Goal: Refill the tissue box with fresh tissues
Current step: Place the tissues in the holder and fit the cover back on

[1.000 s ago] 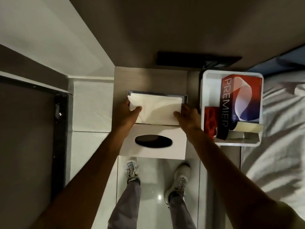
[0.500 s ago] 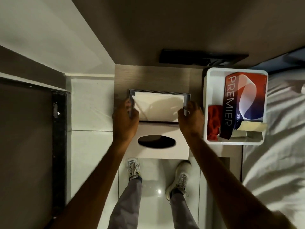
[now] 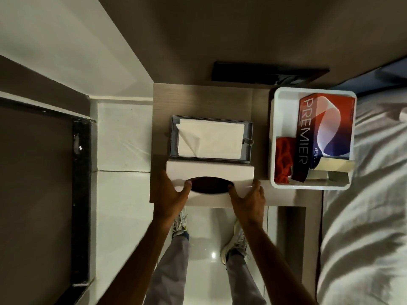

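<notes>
Head view: both hands, left hand (image 3: 170, 194) and right hand (image 3: 250, 198), grip the cover (image 3: 209, 172); lowered crooked, it could crumple the tissues (image 3: 209, 138) in the tray (image 3: 248, 142).

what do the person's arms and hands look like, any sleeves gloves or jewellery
Both arms are bare from hand to as far up as the frame shows: no sleeve is visible on either forearm. The left hand and right hand wear no gloves, and no ring, watch or bracelet shows at either wrist. The light is dim, so anything very small could be missed.
</notes>
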Tool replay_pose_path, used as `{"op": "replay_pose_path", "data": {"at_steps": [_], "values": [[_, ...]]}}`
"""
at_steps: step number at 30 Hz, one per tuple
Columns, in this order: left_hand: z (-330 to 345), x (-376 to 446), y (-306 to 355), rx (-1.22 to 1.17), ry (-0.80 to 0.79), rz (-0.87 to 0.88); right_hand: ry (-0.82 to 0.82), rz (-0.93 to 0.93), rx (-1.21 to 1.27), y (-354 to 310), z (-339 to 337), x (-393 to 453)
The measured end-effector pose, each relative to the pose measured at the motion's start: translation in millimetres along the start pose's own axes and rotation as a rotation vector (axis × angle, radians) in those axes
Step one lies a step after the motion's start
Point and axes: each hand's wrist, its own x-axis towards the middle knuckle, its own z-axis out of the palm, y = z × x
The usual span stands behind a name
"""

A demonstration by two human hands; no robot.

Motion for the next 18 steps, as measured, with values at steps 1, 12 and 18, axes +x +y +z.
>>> {"op": "replay_pose_path", "data": {"at_steps": [1, 12, 18], "values": [[0.3, -2.5, 3.2, 0.043, 0.022, 0.005, 0.000, 0.000, 0.003, -1.0, -0.2, 0.4], [11.1, 53.0, 80.5, 0.971, 0.065, 0.573, -0.020, -0.011, -0.030, -1.2, -1.9, 3.2], [-2.3, 56.6, 48.4, 0.993, 0.185, 0.556, -0.015, -0.014, -0.029, -5.1, -3.0, 2.6]]}}
